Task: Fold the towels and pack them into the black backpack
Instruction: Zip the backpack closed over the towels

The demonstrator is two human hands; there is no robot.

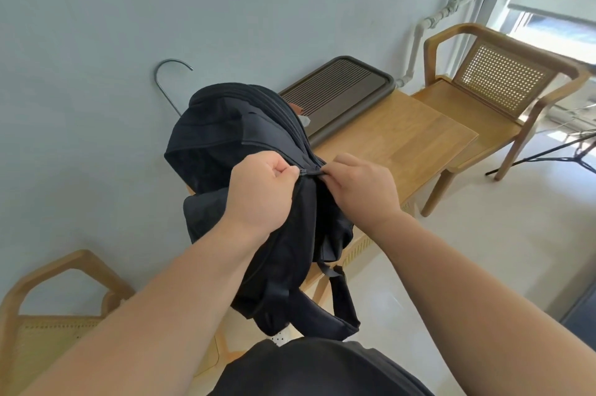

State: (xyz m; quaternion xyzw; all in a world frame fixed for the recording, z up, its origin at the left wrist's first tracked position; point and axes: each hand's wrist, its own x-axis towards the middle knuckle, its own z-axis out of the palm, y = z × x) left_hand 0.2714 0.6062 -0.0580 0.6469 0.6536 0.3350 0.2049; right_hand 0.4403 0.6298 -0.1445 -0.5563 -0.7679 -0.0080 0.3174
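Note:
The black backpack [245,144] stands on the near end of a wooden table [400,137], bulging, with its straps hanging over the table's front edge. My left hand [261,192] is fisted on the bag's fabric beside the zipper. Just to its right, my right hand [361,186] pinches the zipper pull [314,172] at the bag's side. The zipper line looks closed where I can see it. No towel is visible; the bag's inside is hidden.
A dark ribbed tray [338,89] lies on the table behind the bag. A metal hanger hook [167,79] rises against the wall. Wooden cane chairs stand at the right [503,79] and lower left [48,324]. A tripod leg [548,153] crosses the floor at right.

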